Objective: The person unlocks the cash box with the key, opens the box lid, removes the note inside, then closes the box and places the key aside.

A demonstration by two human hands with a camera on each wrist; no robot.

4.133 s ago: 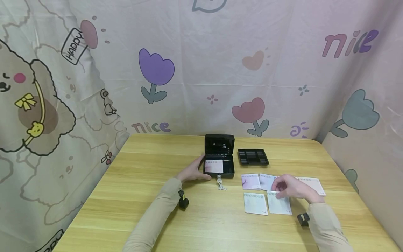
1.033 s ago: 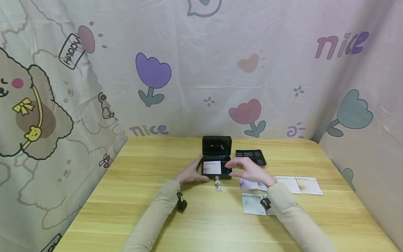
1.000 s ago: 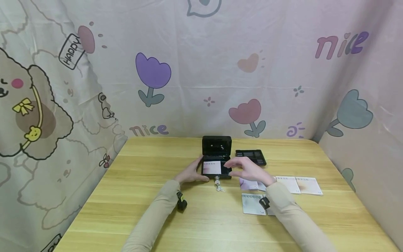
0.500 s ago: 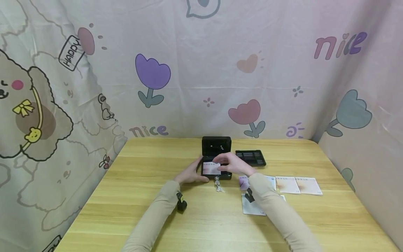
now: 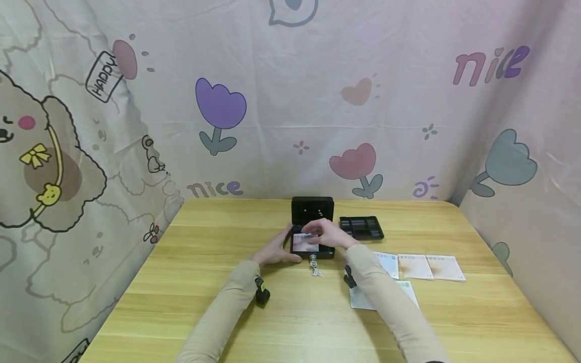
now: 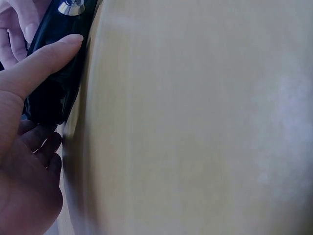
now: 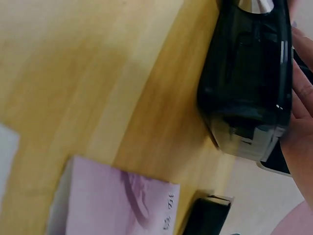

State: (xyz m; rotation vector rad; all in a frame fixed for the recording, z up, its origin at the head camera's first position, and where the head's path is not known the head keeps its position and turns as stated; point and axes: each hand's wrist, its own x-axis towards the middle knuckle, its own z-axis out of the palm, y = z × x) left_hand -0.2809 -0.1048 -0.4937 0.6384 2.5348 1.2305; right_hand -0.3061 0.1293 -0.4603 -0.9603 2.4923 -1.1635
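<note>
Below the right fingers (image 5: 312, 226) lies printed paper (image 5: 301, 245), inside the box (image 5: 327, 255).

soft, even brightness fills the head view, with a pale sheen on the near tabletop (image 5: 299, 317), a faint shadow beside the left sleeve (image 5: 224, 312) and darker shading down the backdrop's (image 5: 277, 101) right-hand corner. the left wrist view is hazy and cool, bluish glare washing its right side, while shadow dims the lower left hand (image 6: 29, 181). warmer in the right wrist view, the black box (image 7: 247, 68) throws glossy reflections, and lettering on the pink note (image 7: 120, 200) blurs.
</note>
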